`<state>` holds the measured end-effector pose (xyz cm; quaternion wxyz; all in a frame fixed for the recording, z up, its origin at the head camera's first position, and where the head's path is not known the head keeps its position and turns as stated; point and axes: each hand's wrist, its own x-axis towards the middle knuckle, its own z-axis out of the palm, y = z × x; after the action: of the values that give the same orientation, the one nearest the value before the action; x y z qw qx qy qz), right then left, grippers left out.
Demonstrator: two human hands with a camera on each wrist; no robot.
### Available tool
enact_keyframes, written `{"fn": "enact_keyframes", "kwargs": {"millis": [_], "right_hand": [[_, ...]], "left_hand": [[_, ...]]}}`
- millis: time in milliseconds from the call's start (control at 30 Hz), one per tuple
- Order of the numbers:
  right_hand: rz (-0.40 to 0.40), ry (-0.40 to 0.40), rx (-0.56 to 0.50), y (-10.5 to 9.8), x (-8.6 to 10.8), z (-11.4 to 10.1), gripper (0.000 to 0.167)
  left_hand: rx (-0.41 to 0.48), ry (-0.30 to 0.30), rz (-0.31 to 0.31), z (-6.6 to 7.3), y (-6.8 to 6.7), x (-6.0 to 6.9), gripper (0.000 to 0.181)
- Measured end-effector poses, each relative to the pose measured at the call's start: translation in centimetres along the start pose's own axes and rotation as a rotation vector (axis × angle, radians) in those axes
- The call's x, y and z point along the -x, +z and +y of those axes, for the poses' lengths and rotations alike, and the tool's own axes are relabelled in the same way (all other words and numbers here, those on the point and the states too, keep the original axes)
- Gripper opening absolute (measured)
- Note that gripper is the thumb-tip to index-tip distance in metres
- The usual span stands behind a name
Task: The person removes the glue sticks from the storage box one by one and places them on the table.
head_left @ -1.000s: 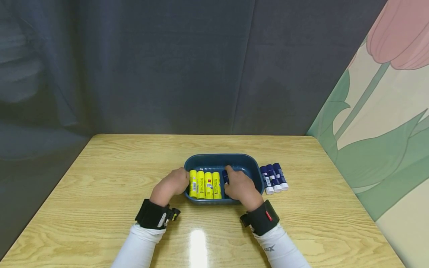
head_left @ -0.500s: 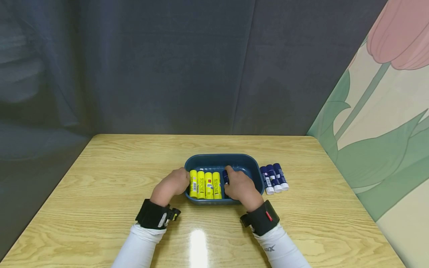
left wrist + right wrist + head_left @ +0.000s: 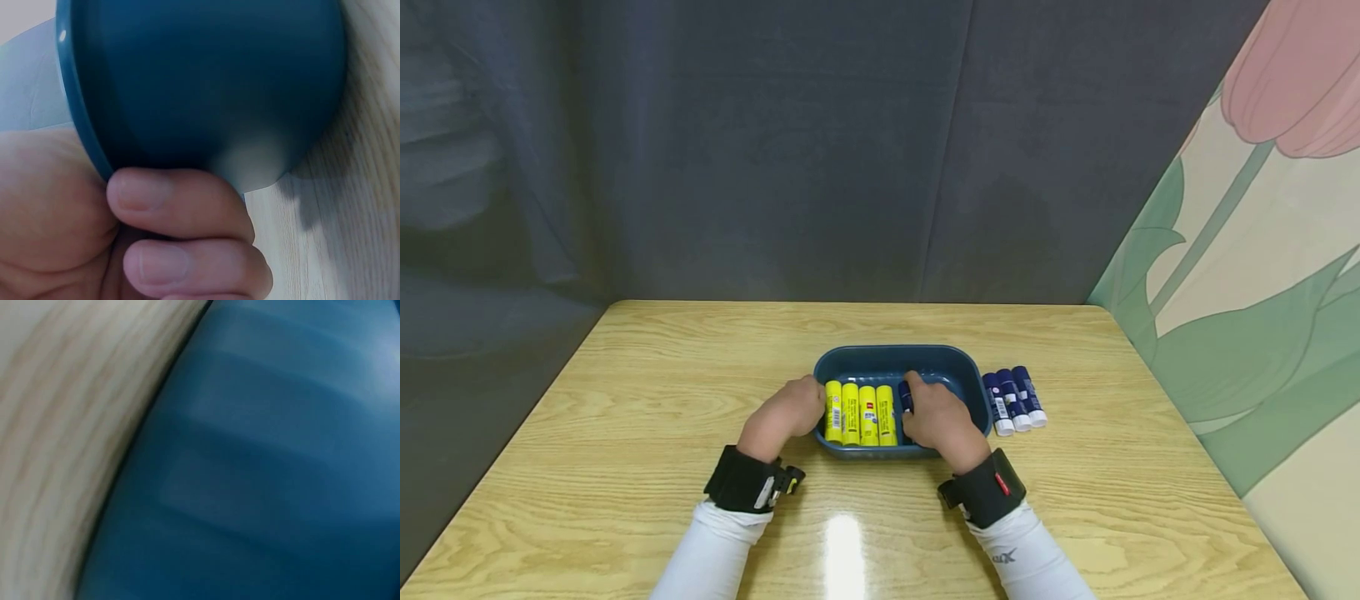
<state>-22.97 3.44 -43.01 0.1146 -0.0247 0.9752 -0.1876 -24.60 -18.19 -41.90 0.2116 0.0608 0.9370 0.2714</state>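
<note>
Nothing has visibly moved. The left hand (image 3: 792, 407) pinches a blue oblong plastic tray (image 3: 880, 358); the right hand (image 3: 937, 415) grips a navy plastic tube (image 3: 905, 396) inside.

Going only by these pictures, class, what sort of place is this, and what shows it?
Likely an indoor tabletop workspace, perhaps a filming corner: a wood-grain table, a dark cloth behind it, and a tulip-patterned surface along the right.

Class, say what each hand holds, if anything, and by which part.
The left hand grips the blue tray by its left-end rim. The right hand is at a dark blue stick; any hold there cannot be told.
</note>
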Motion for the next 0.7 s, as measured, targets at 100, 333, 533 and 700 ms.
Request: {"fn": "enact_keyframes", "kwargs": {"millis": [100, 333, 533, 700], "right_hand": [[-0.001, -0.002, 0.0, 0.01, 0.0, 0.02, 0.063], [0.0, -0.007, -0.005, -0.1, 0.12, 0.0, 0.062], [0.002, -0.006, -0.006, -0.18, 0.23, -0.05, 0.063], [0.004, -0.008, -0.002, -0.15, 0.23, -0.08, 0.063]], "left_hand": [[-0.005, -0.002, 0.002, 0.01, 0.0, -0.01, 0.034], [0.003, -0.007, 0.0, -0.01, 0.06, -0.07, 0.031], [0.005, -0.012, -0.002, -0.02, 0.07, -0.13, 0.031], [-0.012, -0.008, -0.004, -0.04, 0.1, -0.16, 0.031]]}}
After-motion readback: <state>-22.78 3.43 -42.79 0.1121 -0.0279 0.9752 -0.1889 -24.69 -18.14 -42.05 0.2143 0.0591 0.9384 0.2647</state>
